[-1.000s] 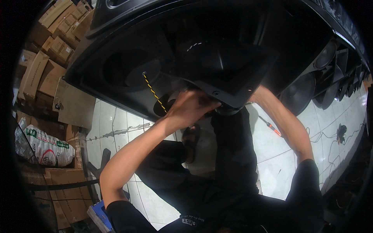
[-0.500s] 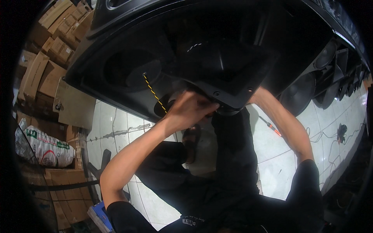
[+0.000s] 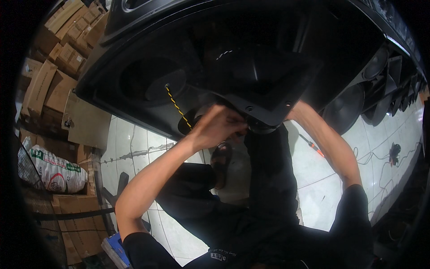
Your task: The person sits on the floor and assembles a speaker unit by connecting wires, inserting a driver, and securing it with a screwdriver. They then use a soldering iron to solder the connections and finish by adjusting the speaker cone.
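A black speaker horn (image 3: 273, 96) with a flared, flat-rimmed mouth and screw holes lies across the opening of a large black speaker cabinet (image 3: 134, 107). My left hand (image 3: 219, 125) is at the horn's near left edge, thumb and fingers pinched together; what they hold, if anything, is too dark to make out. Behind the horn's right rim goes my right hand (image 3: 295, 110), with only the wrist end showing and its fingers hidden. A yellow-and-black twisted wire (image 3: 176, 105) runs from the cabinet down toward my left wrist. Beneath the horn, a round dark part (image 3: 264, 129) partly shows.
An orange-handled tool, perhaps a soldering iron, (image 3: 317, 150) lies on the white tiled floor (image 3: 313, 179). Loose speaker cones (image 3: 342, 107) and more horns stand at right, with cables (image 3: 383, 168) nearby. Cardboard boxes (image 3: 49, 89) and a white sack (image 3: 58, 172) fill the left side.
My left hand's fingers have drawn slightly left and back from the horn's rim. The right arm, horn and cabinet look the same.
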### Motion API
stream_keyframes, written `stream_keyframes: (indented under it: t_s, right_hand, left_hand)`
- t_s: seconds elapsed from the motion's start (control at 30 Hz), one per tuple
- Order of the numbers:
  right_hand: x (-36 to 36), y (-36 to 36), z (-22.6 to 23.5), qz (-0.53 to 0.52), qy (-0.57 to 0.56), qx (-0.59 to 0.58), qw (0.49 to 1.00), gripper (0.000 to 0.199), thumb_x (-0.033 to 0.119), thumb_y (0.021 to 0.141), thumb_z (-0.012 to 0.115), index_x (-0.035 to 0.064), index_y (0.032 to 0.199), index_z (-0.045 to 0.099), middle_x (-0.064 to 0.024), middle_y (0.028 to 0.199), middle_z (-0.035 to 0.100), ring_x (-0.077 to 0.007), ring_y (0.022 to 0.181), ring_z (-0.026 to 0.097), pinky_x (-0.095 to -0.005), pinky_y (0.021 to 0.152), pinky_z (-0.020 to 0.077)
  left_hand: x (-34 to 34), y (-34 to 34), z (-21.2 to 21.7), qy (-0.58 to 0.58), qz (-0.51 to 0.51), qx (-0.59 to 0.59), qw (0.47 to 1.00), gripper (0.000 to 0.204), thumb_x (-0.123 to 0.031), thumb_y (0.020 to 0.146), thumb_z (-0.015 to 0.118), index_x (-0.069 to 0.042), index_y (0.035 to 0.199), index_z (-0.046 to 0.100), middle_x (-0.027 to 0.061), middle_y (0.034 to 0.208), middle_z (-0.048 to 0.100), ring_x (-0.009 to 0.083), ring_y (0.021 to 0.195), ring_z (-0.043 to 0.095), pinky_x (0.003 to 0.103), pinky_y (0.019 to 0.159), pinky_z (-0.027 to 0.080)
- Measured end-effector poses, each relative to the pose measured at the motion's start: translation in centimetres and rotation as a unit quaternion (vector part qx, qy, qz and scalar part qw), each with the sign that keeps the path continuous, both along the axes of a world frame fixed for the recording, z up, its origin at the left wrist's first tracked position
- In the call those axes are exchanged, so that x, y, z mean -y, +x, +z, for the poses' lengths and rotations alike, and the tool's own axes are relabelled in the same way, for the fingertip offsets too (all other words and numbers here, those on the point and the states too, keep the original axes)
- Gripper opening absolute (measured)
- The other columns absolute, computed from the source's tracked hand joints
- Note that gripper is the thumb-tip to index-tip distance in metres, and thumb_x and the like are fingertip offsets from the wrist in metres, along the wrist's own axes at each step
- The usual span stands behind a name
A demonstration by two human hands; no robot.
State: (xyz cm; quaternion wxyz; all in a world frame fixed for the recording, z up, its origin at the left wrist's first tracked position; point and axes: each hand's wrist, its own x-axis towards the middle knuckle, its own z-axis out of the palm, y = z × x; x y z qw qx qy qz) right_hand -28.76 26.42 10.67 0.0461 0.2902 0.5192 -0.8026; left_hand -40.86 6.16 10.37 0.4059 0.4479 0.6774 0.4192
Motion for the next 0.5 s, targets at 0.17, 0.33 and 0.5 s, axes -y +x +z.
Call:
stream_keyframes:
  t_s: [0.17, 0.33, 0.5]
  right_hand:
    - [0.0, 0.0, 0.0, -0.015, 0.012, -0.012, 1.0, 0.056, 0.024, 0.083, 0.079, -0.0053, 0.126, 0.059, -0.0222, 0.146, 0.043, -0.0379, 0.139, 0.03, -0.0521, 0.116, 0.0183]
    - [-1.2, -0.6, -2.3, 0.048, 0.055, -0.076, 0.994, 0.049, 0.026, 0.085, 0.077, -0.0042, 0.121, 0.063, -0.0204, 0.141, 0.049, -0.0364, 0.137, 0.032, -0.0514, 0.115, 0.0211]
    - [-1.3, -0.7, -2.4, 0.038, 0.068, -0.046, 0.996, 0.04, 0.023, 0.085, 0.076, -0.0025, 0.115, 0.067, -0.018, 0.138, 0.052, -0.0339, 0.137, 0.033, -0.0518, 0.114, 0.022]
  left_hand:
    - [0.0, 0.4, 1.9, 0.002, 0.002, -0.017, 1.0, 0.021, -0.006, 0.093, 0.062, 0.008, 0.107, 0.069, 0.0162, 0.089, 0.073, 0.0189, 0.083, 0.072, 0.03, 0.069, 0.057]
    - [0.1, -0.2, 1.0, 0.019, -0.017, -0.089, 0.996, 0.022, -0.005, 0.092, 0.062, 0.003, 0.11, 0.071, 0.0146, 0.09, 0.073, 0.0183, 0.08, 0.072, 0.03, 0.072, 0.057]
    - [-0.2, -0.3, 0.9, 0.006, -0.014, -0.068, 0.998, 0.021, -0.005, 0.092, 0.06, 0.0, 0.109, 0.073, 0.0139, 0.088, 0.074, 0.0181, 0.076, 0.072, 0.03, 0.072, 0.056]
